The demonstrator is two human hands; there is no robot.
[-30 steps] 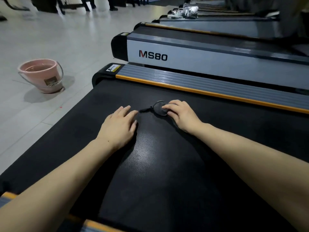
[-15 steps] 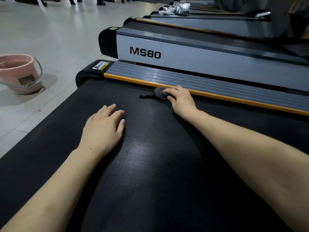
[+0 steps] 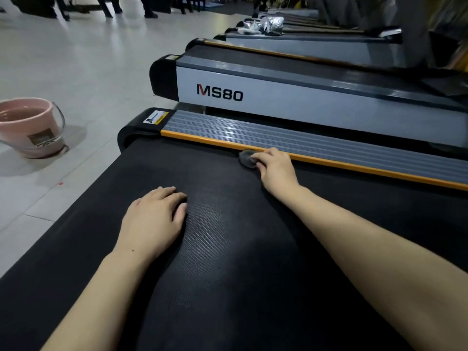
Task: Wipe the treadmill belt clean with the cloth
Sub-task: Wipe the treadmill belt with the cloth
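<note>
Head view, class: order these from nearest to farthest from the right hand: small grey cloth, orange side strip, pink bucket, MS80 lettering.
1. Small grey cloth, under the right hand.
2. Orange side strip, just beyond the fingers.
3. MS80 lettering, on the next treadmill, farther back.
4. Pink bucket, on the floor, far left.

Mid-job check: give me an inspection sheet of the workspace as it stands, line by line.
Surface: black treadmill belt, textured, faint sheen near the middle.
Job's things: small dark grey cloth, bunched, on the belt's far edge against the orange strip of the side rail.
Clutter: nothing seen on the belt.
Grippers: right hand presses the cloth with curled fingers; left hand rests flat on the belt, holding nothing.
Cables: nothing seen.
Surroundings: pink bucket with water on the tiled floor to the left; neighbouring treadmill marked MS80 beyond; crumpled silvery material on a farther machine; people's legs at the far end.
</note>
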